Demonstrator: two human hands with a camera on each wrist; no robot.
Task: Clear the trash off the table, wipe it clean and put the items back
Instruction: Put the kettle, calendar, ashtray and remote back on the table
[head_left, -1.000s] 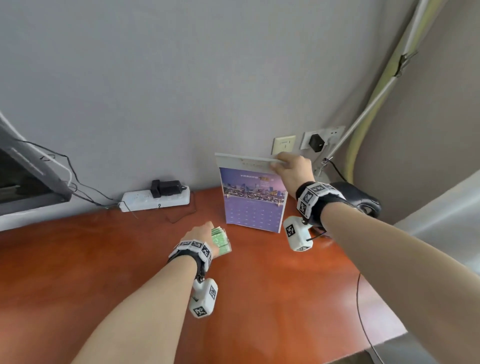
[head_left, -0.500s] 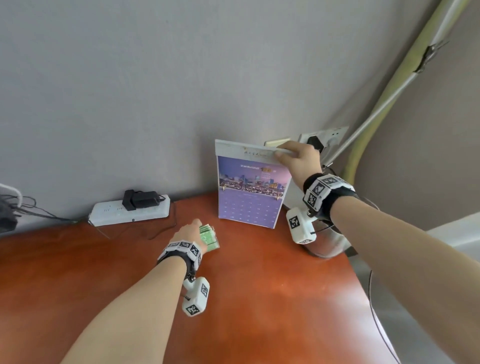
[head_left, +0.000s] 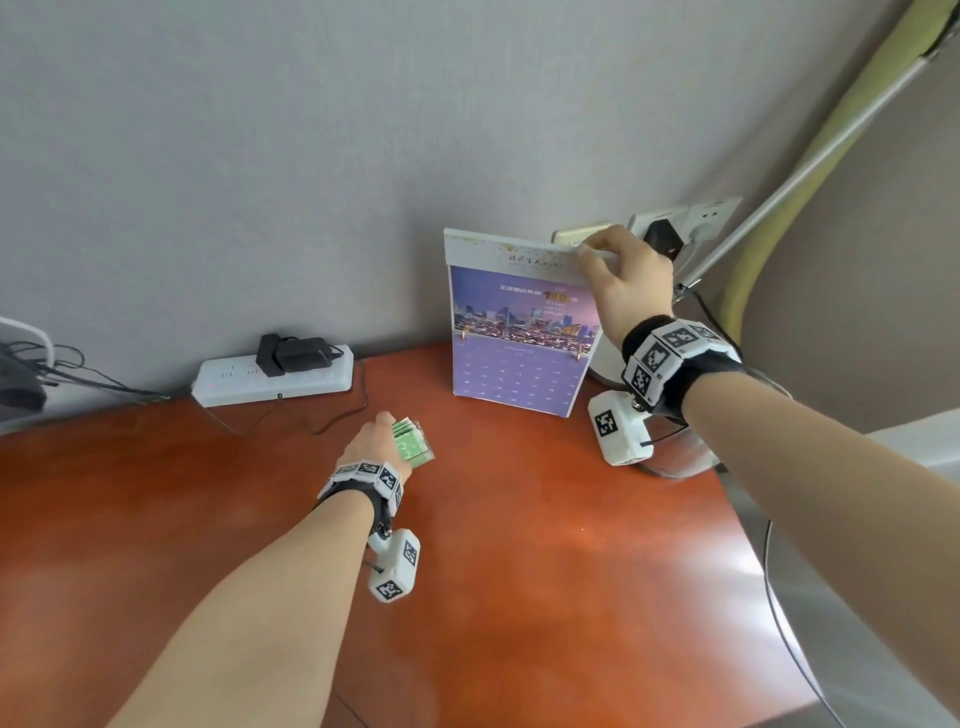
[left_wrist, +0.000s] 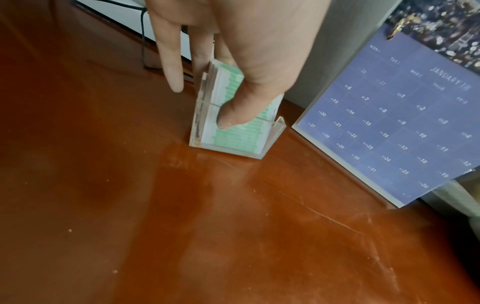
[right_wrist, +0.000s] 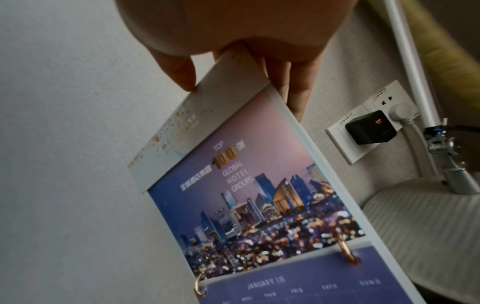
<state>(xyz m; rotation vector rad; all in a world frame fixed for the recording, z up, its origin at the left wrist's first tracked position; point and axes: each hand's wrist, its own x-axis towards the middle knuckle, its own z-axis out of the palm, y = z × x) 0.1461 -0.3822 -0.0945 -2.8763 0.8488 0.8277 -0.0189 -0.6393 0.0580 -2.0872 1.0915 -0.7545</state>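
A purple desk calendar (head_left: 519, 332) (right_wrist: 254, 205) (left_wrist: 405, 123) stands upright near the wall on the reddish wooden table (head_left: 545, 571). My right hand (head_left: 618, 280) (right_wrist: 233, 67) pinches its top right corner, thumb in front and fingers behind. My left hand (head_left: 382, 444) (left_wrist: 233, 86) grips a clear acrylic holder (left_wrist: 233, 135) filled with green-and-white cards (head_left: 411, 441), thumb on the front cards and fingers behind. The holder's base rests on the table, just left of the calendar.
A white power strip (head_left: 270, 376) with a black adapter lies against the wall at the left. A wall socket (head_left: 680, 221) (right_wrist: 371, 131) with a black charger is behind my right hand. A lamp base (right_wrist: 420, 226) and pole stand at the right. Crumbs speckle the table (left_wrist: 78, 226).
The head view has swung right and closer. Both hands keep their holds; the calendar and the card holder sit slightly nearer the wall.
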